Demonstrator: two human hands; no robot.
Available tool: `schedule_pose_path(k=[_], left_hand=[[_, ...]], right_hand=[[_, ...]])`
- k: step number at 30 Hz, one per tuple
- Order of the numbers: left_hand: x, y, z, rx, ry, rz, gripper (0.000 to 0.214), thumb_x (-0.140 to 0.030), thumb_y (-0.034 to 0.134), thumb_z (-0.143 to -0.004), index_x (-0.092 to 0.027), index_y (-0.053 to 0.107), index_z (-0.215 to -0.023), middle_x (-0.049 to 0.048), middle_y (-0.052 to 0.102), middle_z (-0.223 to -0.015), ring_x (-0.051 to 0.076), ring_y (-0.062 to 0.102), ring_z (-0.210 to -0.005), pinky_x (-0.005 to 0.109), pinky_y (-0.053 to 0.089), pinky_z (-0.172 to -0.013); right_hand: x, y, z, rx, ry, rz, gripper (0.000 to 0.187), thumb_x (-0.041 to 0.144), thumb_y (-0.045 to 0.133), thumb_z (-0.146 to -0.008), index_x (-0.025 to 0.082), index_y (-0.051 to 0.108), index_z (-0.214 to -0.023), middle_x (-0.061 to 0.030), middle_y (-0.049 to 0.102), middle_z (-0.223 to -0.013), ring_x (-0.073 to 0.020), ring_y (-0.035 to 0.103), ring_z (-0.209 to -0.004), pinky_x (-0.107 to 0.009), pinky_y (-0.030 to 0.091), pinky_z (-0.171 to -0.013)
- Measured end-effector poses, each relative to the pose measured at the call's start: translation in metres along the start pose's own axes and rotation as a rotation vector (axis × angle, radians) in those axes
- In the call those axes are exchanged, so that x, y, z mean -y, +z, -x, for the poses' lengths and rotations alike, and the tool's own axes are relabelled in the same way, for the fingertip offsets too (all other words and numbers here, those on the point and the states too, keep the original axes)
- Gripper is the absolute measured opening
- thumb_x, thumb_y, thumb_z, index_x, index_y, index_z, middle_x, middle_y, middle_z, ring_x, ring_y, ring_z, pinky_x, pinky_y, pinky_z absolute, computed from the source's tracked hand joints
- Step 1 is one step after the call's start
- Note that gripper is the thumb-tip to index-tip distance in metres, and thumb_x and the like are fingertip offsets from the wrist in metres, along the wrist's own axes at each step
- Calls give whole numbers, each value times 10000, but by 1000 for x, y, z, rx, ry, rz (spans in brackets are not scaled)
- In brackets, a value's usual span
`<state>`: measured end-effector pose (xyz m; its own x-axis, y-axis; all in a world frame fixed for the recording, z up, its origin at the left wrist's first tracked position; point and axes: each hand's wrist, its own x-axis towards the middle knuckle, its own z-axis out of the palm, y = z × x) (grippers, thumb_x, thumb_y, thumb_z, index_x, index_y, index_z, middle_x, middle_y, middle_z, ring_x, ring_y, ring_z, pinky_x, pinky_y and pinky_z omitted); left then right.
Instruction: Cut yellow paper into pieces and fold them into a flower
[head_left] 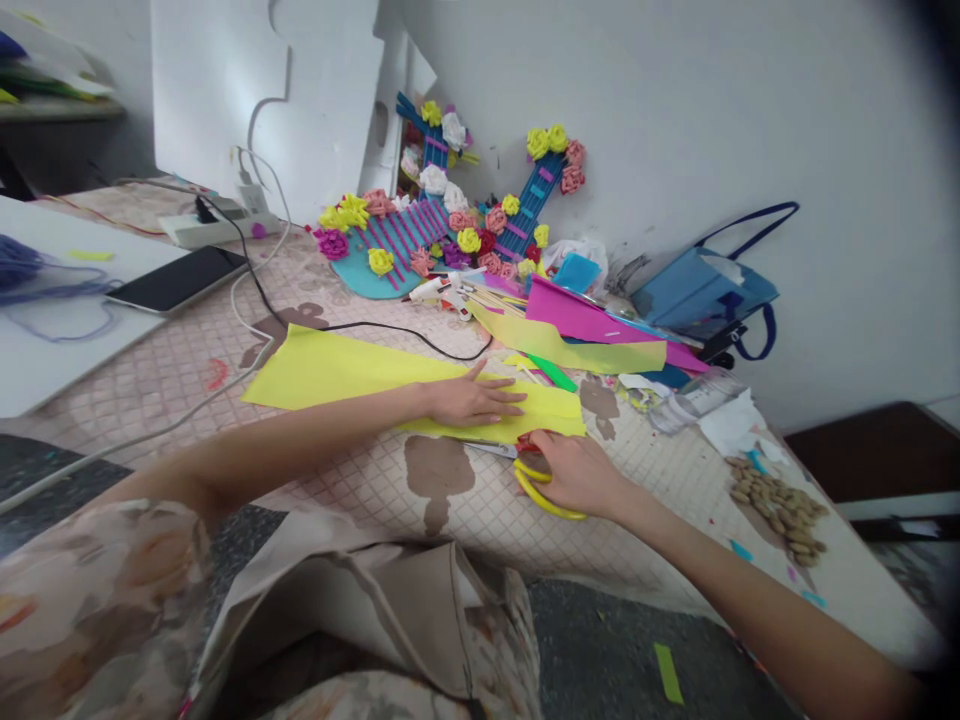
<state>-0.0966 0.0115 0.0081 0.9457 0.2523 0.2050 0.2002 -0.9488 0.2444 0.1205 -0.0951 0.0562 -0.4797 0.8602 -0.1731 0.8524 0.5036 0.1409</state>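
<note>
One broad yellow sheet (345, 368), no cut visible yet, lies on the counter (517, 520) under the flat, spread left hand (469, 400); toward four o'clock the right hand (577, 470) curls round scissors (531, 488), finished-looking flowers (469, 240) at twelve.

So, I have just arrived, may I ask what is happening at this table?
A person is working with a yellow sheet on the table. The left hand lies flat on it; the right hand holds yellow-handled scissors at its near edge. Farther back, a glue gun lies before a decoration covered with colourful flowers.
</note>
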Motion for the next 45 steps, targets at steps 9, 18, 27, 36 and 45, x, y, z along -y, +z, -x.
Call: schedule_pose_path(k=[9,18,27,36,45], left_hand=[[2,-19,42,60,-77,-20,440,-339,247,-961,-302,338,-1390,10,231,-1499,248,140,-1393,553,-88,-1078],[5,-7,45,42,-62,17,444,-348,249,-962,-298,319,-1398,25,248,-1493,250,162,-1388,561,-135,-1063],[7,-5,46,-12,-50,46,431,-341,300,-951,-318,354,-1378,21,301,-1473,229,198,-1380,526,-90,-1090],[3,-3,36,30,-94,7,436,-319,282,-955,-292,346,-1385,34,259,-1489,238,153,-1392,565,-113,-1059],[-3,-1,18,9,-76,-2,421,-316,289,-953,-268,400,-1357,54,297,-1474,256,166,-1387,583,-68,-1065]], right_hand=[[5,-3,-2,-8,11,-15,488,594,477,-784,182,546,-1037,-98,685,-942,-272,642,-852,-316,416,-667],[11,-1,-12,-11,-15,-18,526,615,469,-780,182,537,-1072,-97,689,-952,-283,646,-859,-333,430,-678],[7,-2,-11,6,-36,5,467,565,507,-782,177,560,-1037,-97,692,-931,-266,649,-849,-309,431,-656],[3,-3,-5,-18,-15,-7,465,554,529,-771,175,537,-1040,-94,679,-976,-281,639,-884,-327,435,-703],[3,-5,-6,41,18,-40,472,560,498,-792,179,538,-1068,-109,673,-1004,-279,637,-894,-334,428,-715]])
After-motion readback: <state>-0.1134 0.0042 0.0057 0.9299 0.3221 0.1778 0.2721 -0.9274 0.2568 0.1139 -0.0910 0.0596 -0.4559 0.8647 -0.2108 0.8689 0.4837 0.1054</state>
